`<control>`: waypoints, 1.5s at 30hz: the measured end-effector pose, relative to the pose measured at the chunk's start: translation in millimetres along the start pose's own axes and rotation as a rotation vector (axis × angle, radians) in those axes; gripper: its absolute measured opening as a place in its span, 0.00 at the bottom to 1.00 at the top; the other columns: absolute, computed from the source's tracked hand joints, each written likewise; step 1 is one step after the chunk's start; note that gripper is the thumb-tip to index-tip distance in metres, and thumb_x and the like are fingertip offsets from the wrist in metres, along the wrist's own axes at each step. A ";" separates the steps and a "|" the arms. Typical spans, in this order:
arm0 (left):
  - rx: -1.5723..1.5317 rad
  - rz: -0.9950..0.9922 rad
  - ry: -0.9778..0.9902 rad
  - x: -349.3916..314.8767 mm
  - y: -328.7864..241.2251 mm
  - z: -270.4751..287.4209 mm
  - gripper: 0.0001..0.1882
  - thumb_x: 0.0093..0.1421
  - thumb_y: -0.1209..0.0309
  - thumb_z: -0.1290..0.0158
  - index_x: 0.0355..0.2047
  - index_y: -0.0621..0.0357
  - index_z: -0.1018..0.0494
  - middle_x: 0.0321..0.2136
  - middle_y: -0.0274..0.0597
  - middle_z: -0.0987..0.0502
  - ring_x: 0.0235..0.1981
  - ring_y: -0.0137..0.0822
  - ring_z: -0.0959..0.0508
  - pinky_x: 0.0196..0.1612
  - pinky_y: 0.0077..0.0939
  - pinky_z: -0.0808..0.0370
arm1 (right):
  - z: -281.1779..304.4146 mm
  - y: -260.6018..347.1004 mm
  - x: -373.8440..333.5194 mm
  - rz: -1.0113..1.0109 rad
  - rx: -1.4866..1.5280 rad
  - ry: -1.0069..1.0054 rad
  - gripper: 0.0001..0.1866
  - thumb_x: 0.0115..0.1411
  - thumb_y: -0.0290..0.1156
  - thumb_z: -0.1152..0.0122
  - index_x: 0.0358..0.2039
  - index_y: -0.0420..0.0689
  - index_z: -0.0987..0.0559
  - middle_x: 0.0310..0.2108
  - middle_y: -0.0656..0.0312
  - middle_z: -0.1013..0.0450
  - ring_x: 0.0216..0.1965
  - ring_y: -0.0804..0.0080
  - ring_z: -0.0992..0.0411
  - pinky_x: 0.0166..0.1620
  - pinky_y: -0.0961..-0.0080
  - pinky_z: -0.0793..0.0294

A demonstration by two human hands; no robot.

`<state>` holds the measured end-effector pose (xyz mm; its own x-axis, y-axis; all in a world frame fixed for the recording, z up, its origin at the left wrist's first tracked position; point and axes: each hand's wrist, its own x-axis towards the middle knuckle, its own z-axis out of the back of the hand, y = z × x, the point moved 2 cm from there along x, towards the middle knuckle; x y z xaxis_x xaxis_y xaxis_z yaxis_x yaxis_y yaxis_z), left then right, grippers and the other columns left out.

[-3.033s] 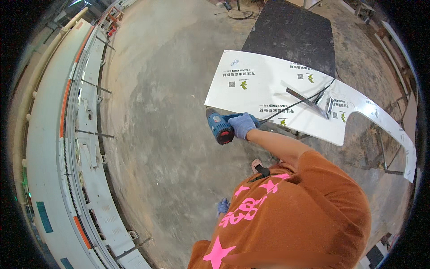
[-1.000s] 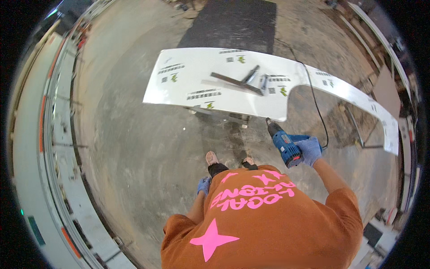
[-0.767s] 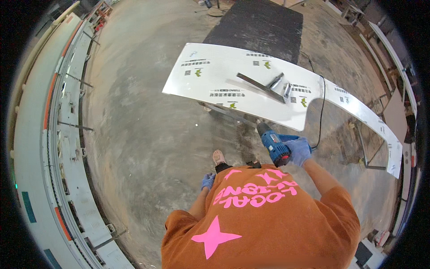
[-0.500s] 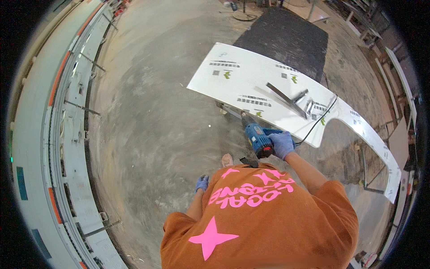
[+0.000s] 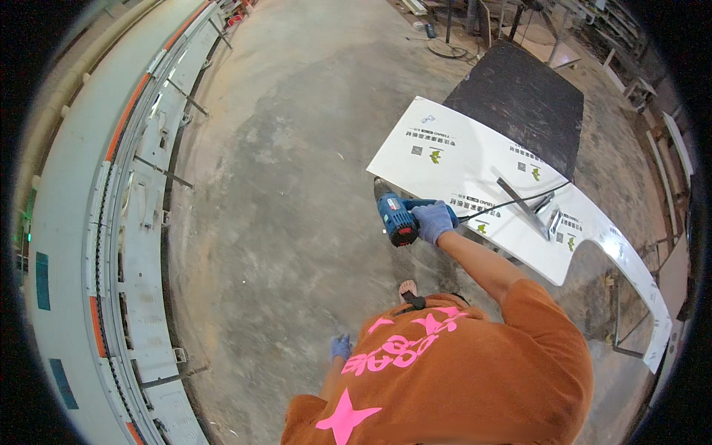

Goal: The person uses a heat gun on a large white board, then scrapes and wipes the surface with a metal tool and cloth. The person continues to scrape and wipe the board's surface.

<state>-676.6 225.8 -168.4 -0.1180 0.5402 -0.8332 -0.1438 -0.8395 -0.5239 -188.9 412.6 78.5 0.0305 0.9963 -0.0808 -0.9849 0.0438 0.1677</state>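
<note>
My right hand [image 5: 434, 222], in a blue glove, grips the handle of a blue corded heat gun [image 5: 399, 219]. Its dark metal nozzle is at the left end of the near edge of a white printed panel [image 5: 475, 170]; whether they touch I cannot tell. From the handle a black cord [image 5: 512, 201] runs right across the panel. My left hand [image 5: 340, 346], also gloved in blue, hangs low at my side, holding nothing I can see, its fingers loosely apart. A dark bar and shiny metal pieces [image 5: 530, 209] lie on the panel.
The panel narrows into a curved arm on the right, above a metal frame [image 5: 630, 348]. Behind it is a black sheet [image 5: 519, 96]. A long machine with a rail [image 5: 107, 222] lines the left, with rods sticking out over the concrete floor [image 5: 297, 185]. Boards clutter the far right.
My right hand has carried the heat gun leftward along the panel's near edge, to its left end. The view has shifted, so the panel appears farther right and lower. My left hand still hangs down.
</note>
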 end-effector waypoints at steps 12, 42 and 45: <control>0.258 -0.087 0.024 37.5 9.0 14.8 0.22 0.61 0.59 0.43 0.52 0.52 0.32 0.36 0.38 0.23 0.36 0.34 0.25 0.33 0.33 0.26 | -3.8 -2.3 -1.6 -0.051 0.107 0.025 0.10 0.54 0.35 0.42 0.37 0.57 0.20 0.31 0.65 0.21 0.36 0.64 0.22 0.46 0.58 0.33; 0.714 -0.198 0.430 -53.5 -81.1 -256.1 0.24 0.61 0.57 0.44 0.53 0.53 0.31 0.38 0.39 0.23 0.31 0.34 0.25 0.25 0.29 0.27 | 54.6 -190.6 -511.0 -0.548 -0.052 0.200 0.19 0.49 0.40 0.36 0.45 0.63 0.21 0.35 0.65 0.22 0.39 0.65 0.23 0.47 0.63 0.35; 0.663 -0.182 0.433 -55.6 -58.6 -268.8 0.23 0.60 0.58 0.44 0.53 0.53 0.30 0.39 0.39 0.23 0.30 0.33 0.25 0.25 0.30 0.27 | 51.4 -212.8 -548.3 -0.559 -0.095 0.265 0.19 0.51 0.40 0.36 0.46 0.63 0.22 0.36 0.68 0.22 0.39 0.66 0.24 0.48 0.64 0.35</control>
<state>-397.5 229.4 -138.9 0.3344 0.4806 -0.8107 -0.6925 -0.4582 -0.5572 12.7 -139.1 137.7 0.5143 0.7720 -0.3736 -0.8435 0.5341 -0.0574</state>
